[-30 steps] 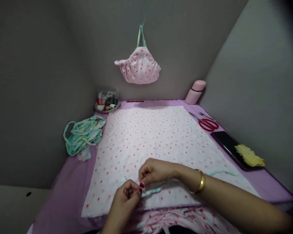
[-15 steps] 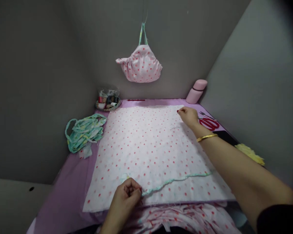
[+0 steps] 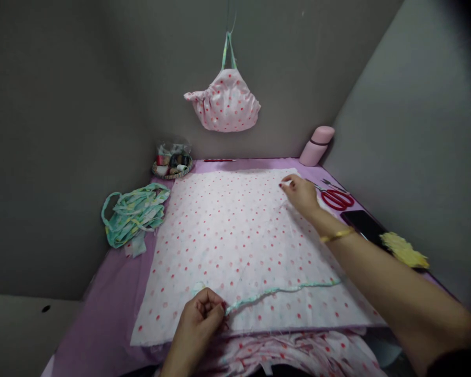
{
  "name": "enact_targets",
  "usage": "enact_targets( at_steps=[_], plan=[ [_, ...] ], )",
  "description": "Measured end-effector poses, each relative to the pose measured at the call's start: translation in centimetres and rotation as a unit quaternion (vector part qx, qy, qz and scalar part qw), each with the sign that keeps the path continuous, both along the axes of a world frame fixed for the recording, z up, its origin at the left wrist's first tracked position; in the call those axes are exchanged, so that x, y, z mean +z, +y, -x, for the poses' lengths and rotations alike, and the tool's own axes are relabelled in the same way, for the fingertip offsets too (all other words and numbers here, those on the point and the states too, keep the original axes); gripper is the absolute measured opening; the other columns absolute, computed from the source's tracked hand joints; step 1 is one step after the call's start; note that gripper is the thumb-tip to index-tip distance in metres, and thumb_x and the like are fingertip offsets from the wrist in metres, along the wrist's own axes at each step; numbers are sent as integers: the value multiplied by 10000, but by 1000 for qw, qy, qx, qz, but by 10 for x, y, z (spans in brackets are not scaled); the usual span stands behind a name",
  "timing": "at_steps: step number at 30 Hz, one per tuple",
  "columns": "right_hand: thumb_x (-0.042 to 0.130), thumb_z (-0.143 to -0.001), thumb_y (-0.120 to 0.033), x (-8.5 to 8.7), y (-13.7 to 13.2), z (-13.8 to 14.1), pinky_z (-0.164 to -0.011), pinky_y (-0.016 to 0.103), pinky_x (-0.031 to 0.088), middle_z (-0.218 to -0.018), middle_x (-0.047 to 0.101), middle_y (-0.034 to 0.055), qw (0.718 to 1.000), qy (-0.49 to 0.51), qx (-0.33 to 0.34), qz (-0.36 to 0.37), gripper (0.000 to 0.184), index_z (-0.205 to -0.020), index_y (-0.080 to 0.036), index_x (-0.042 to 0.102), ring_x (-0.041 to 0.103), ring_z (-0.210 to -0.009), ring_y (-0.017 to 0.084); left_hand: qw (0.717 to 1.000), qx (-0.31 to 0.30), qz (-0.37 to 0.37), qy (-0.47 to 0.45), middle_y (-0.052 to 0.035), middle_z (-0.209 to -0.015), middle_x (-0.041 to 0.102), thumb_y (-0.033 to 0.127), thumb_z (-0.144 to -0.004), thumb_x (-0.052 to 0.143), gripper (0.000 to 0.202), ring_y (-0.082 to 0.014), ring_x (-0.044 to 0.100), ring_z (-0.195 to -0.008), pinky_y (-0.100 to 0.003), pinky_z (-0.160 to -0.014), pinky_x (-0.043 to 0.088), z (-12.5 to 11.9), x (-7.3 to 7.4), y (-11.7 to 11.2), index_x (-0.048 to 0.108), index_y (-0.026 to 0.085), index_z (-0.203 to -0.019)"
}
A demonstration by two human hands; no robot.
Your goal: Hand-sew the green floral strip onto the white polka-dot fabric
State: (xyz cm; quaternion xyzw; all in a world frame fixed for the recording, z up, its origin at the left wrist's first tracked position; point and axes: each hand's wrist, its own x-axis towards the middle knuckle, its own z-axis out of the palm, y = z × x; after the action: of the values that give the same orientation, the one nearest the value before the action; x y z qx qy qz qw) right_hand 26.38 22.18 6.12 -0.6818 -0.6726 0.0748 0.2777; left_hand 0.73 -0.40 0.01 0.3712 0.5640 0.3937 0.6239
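Mint-green fabric strip [image 3: 282, 289] is held at its near end by the left hand [image 3: 199, 317], the fingers curled shut on it, and is laid in a shallow wavy line rightward from that hand across white polka-dot cloth [image 3: 235, 246]. The cloth is spread flat directly under both hands. The hands are well apart: the right hand [image 3: 301, 195] is set forward near the cloth's far corner, its fingers drawn together just above the surface, and whether a fine thread is pinched there cannot be told. A gold bangle [image 3: 336, 235] is worn on that wrist. The strip is judged light, limp and easily twisted, best taken between finger and thumb close to its end. The cloth is judged thin, soft and inclined to slide or crease, best held by an edge or corner and kept flat. Loose threads are seen along its near edge. More dotted pink cloth [image 3: 290, 356] is heaped just beyond the left hand, toward the body. A coil of green strips [image 3: 133, 214] lies well left of the left hand on a lilac cover [image 3: 98, 298]. Red-handled scissors [image 3: 337, 199] lie just right of the right hand, and a black phone [image 3: 363, 225] and yellow tuft [image 3: 404, 250] lie beyond them. Farther off are a basket of thread spools [image 3: 171, 168] and a pink flask [image 3: 316, 146], with a dotted pink bag [image 3: 224, 102] hung above.
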Motion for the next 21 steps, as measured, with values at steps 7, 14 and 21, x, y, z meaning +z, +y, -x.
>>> enact_targets(
  at_steps=[7,14,21],
  plan=[
    [616,-815,-352,-34,-154,46,-577,238,347,-756,654,16,847,-27,508,155,160,-861,-202,646,561,-657,145,1000,-1,-1,13,41,-482,555,397,-702,601,232,-111,498,-447,-208,-483,356,2,2,2,505,189,-669],
    [493,-884,-196,-39,-139,7,-570,229,328,-661,597,8,856,-43,488,168,231,-673,-167,583,517,-609,116,919,-145,-150,335,-4,-606,613,278,-842,484,221,-152,553,-575,-229,-555,363,14,15,-3,608,186,-683],
    [582,-790,-152,-25,-152,27,-614,247,401,-816,698,30,938,-11,321,128,153,-896,-215,672,618,-704,165,908,-102,-188,360,-18,-701,692,244,-840,514,158,-180,636,-647,-237,-617,434,1,6,-12,661,222,-787]
  ],
)
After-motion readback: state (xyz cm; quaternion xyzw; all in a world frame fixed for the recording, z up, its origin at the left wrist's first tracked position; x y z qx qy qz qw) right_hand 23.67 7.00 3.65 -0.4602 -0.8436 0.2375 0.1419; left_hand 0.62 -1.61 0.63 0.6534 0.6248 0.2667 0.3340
